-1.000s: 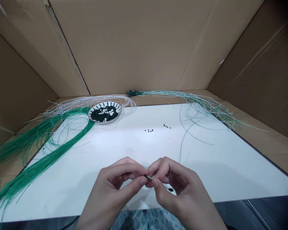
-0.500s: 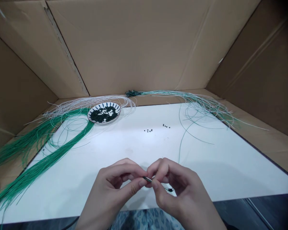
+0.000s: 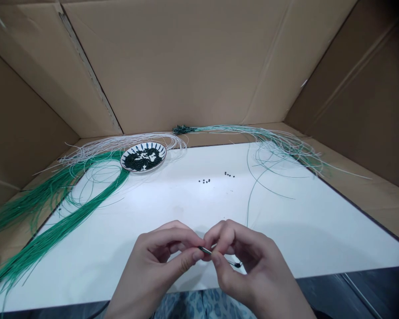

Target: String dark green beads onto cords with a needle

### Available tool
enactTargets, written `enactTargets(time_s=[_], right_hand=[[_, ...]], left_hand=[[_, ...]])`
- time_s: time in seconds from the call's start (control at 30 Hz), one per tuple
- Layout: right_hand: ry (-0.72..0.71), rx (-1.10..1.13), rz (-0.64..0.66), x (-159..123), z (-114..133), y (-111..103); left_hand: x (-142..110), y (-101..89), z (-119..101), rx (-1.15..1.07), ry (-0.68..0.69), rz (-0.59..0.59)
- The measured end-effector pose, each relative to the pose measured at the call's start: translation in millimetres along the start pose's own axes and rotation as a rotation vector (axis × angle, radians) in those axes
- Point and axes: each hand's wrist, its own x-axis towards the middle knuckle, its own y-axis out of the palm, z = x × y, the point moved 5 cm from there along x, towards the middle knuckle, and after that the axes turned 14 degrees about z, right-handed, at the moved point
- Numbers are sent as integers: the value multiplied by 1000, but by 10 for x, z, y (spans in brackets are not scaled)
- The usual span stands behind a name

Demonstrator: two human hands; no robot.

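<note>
Near the front edge of the white board, my left hand pinches one end of a thin dark strand between thumb and forefinger. My right hand grips the same strand a little further along, also thumb to forefinger, so the two sets of fingertips almost meet. Past the right fingers, the strand emerges under the palm and ends in a small black bead-like lump. What exactly lies inside the pinches is covered by the fingers.
A patterned plate holds many tiny dark beads. Bundles of green threads and white threads lie left. Loose beads dot the middle. Strands with dark ends stretch along the back right. Cardboard walls surround the board.
Both hands keep their pinch in almost the same place. The black lump has dipped very slightly, and the whole view has shifted a little.
</note>
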Motion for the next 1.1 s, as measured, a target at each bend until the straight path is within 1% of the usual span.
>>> enactTargets(time_s=[0.2, 0.4, 0.63, 0.73, 0.87, 1.1], right_hand=[[-30, -39, -22, -7, 47, 10], [-13, -103, -42, -17, 58, 8], [-24, -106, -26, -12, 65, 19], [16, -64, 21, 12, 41, 29], [77, 51, 40, 49, -51, 4], [18, 212, 113, 111, -161, -19]], left_hand=[[-6, 40, -61, -38, -14, -73], [-1, 51, -67, -45, -18, -79], [-4, 19, -19, -72, -15, -77], [-2, 15, 37, -122, -20, -79], [9, 31, 91, -164, -38, -89], [34, 41, 65, -140, -33, -105]])
